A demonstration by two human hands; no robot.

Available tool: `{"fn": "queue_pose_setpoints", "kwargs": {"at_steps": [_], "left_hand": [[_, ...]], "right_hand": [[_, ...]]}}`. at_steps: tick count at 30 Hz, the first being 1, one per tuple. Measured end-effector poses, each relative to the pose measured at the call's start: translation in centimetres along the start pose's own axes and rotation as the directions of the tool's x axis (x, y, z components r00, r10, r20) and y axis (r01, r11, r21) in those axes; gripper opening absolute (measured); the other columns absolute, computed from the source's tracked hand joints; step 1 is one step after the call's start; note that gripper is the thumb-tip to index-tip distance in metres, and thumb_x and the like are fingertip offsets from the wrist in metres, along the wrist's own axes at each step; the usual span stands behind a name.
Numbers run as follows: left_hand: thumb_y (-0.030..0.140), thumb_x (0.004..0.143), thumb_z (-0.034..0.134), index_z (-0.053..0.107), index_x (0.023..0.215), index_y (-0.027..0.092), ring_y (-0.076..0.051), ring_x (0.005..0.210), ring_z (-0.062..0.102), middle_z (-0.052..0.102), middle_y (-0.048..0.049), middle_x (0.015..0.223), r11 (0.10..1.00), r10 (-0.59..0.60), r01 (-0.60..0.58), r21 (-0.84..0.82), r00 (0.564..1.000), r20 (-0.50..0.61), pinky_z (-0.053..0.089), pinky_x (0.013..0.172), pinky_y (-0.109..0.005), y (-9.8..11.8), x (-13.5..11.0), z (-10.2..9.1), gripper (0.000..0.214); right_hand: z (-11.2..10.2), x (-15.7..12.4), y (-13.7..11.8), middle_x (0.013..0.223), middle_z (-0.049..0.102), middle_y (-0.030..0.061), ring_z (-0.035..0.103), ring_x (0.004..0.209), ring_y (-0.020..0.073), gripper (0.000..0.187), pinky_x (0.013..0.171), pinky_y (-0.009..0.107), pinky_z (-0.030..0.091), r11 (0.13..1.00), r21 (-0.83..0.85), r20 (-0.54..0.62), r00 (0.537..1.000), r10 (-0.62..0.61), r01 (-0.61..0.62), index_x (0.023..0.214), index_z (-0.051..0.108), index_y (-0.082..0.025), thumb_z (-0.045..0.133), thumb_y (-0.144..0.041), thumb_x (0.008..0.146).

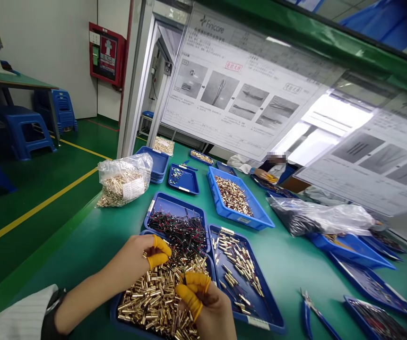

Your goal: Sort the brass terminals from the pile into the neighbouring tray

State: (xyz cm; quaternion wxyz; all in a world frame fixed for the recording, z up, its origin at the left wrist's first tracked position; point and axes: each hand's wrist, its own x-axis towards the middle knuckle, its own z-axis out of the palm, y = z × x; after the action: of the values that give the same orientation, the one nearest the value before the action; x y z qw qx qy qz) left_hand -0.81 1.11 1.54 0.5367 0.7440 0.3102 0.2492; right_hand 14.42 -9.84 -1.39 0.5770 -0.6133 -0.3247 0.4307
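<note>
My left hand, with yellow finger cots on thumb and forefinger, is pinched closed over the back of a tray of brass tubes. What lies between its fingertips is too small to make out. Lower and to the right, my right hand, also in yellow finger cots, is closed in a pinch above the same tubes. A small dark bit shows at its fingertips, of a kind I cannot tell. Just behind is a blue tray of black and red wired parts. Brass tubes with wires lie in the right-hand tray.
Blue-handled pliers lie at the right. Farther back stand a blue bin of brass pieces, a plastic bag of tubes and stacked trays. Instruction sheets hang above the bench. Another person's hand is across the table.
</note>
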Motion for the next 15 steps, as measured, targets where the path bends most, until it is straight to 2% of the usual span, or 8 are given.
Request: {"fn": "queue_pose_setpoints", "kwargs": {"at_steps": [2, 4, 7, 11, 15], "left_hand": [[0.015, 0.077, 0.053, 0.062, 0.081, 0.018, -0.019, 0.08, 0.055, 0.059, -0.0028, 0.087, 0.982, -0.001, -0.01, 0.188, 0.998, 0.056, 0.045, 0.071, -0.03, -0.4, 0.1, -0.3, 0.01], [0.008, 0.076, 0.051, 0.059, 0.08, 0.018, -0.021, 0.088, 0.052, 0.056, -0.0033, 0.089, 0.929, 0.038, -0.076, 0.361, 0.993, 0.112, 0.044, 0.077, -0.032, -1.1, -0.1, -0.2, 0.013], [-0.002, 0.073, 0.045, 0.053, 0.08, 0.018, -0.022, 0.094, 0.048, 0.053, -0.005, 0.097, 0.849, 0.068, -0.11, 0.516, 0.993, 0.1, 0.043, 0.08, -0.033, -2.2, -0.3, 0.6, 0.023], [-0.003, 0.074, 0.042, 0.049, 0.083, 0.018, -0.022, 0.092, 0.048, 0.05, -0.0061, 0.099, 0.819, 0.065, -0.08, 0.569, 0.997, 0.047, 0.045, 0.075, -0.033, -2.8, -0.2, 1.2, 0.024], [-0.009, 0.069, 0.038, 0.049, 0.081, 0.018, -0.023, 0.095, 0.047, 0.052, -0.0054, 0.098, 0.811, 0.082, -0.12, 0.573, 0.992, 0.092, 0.043, 0.08, -0.036, -2.7, -0.1, 1.3, 0.031]], "right_hand": [[-0.4, 0.1, 0.3, 0.06, 0.061, -0.0013, 0.056, 0.052, 0.0125, 0.021, 0.048, 0.021, 0.047, 0.998, -0.035, -0.038, 0.998, -0.052, 0.051, 0.07, 0.065, -0.016, 0.077, -0.028, 0.059], [-0.4, 0.1, 0.5, 0.065, 0.06, -0.0009, 0.057, 0.059, 0.0136, 0.019, 0.054, 0.022, 0.048, 0.99, -0.071, -0.056, 0.99, -0.127, 0.123, 0.072, 0.064, -0.017, 0.075, -0.029, 0.062], [0.1, 0.0, 0.9, 0.069, 0.061, 0.0005, 0.058, 0.064, 0.0159, 0.021, 0.06, 0.024, 0.048, 0.972, -0.117, -0.085, 0.973, -0.215, 0.205, 0.077, 0.062, -0.018, 0.07, -0.034, 0.067], [0.9, -0.2, 1.5, 0.067, 0.06, 0.0009, 0.057, 0.063, 0.0174, 0.027, 0.059, 0.026, 0.046, 0.948, -0.181, -0.162, 0.942, -0.292, 0.263, 0.081, 0.061, -0.019, 0.064, -0.043, 0.07], [1.2, -0.4, 1.5, 0.061, 0.059, 0.0003, 0.054, 0.054, 0.0155, 0.027, 0.05, 0.024, 0.044, 0.92, -0.267, -0.131, 0.936, -0.328, 0.286, 0.085, 0.063, -0.02, 0.058, -0.044, 0.074]]}}
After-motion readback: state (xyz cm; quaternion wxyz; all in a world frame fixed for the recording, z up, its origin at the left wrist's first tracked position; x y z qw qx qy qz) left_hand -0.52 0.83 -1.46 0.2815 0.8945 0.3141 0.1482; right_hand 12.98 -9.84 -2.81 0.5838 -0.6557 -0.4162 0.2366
